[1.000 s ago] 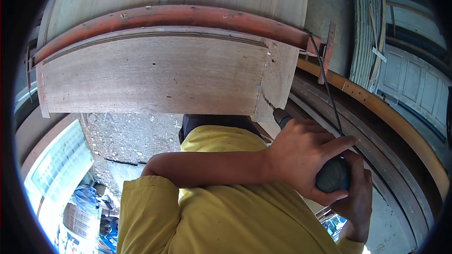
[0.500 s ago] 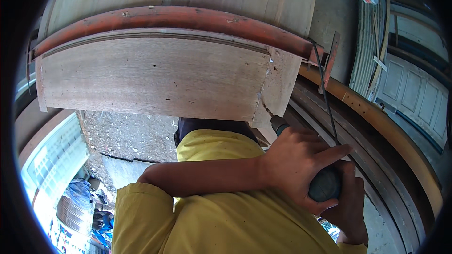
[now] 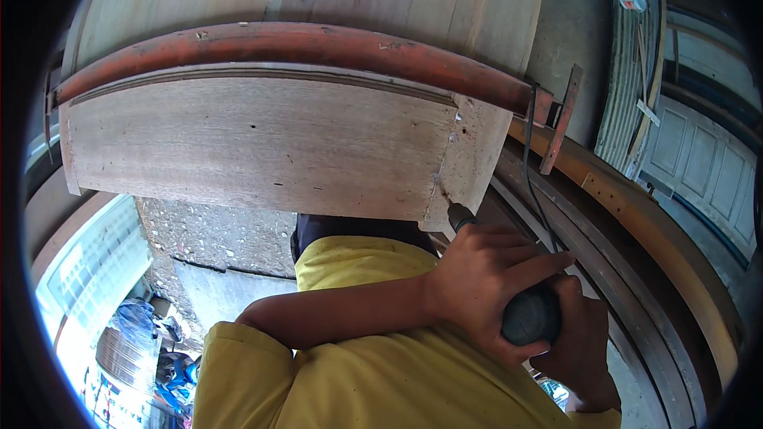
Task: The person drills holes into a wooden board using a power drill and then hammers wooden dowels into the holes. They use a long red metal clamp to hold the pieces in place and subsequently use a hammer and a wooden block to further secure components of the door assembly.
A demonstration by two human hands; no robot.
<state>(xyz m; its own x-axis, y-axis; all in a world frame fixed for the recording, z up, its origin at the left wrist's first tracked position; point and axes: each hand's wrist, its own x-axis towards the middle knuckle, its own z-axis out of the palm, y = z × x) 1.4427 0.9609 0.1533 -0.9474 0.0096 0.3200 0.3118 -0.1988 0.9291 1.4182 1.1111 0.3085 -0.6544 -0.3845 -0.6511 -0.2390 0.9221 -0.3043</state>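
Observation:
A dark power drill [image 3: 531, 316] is held in both my hands at the right end of a wooden panel [image 3: 262, 147]. Its bit [image 3: 447, 197] meets the wood near the panel's lower right corner, beside the joint with the end strip; the tip is hidden in the wood. My left hand [image 3: 485, 274] reaches across my body and closes over the top of the drill, just behind the chuck. Behind it, my right hand [image 3: 579, 342] wraps the rear and the grip, mostly hidden by the drill body. A dark cord [image 3: 528, 167] passes behind the hands.
A long red metal clamp bar [image 3: 318, 46] spans the work above the panel, its upright end plate [image 3: 562, 121] at the right. Long dark beams [image 3: 604, 270] lie to the right. Farther off are corrugated sheets [image 3: 632, 71], a white bucket [image 3: 632, 0] and a panelled door [image 3: 699, 151].
Less of the bit shows now, and the chuck is closer to the wood. Both hands have moved slightly left with the drill, and the panel sits a little lower in view.

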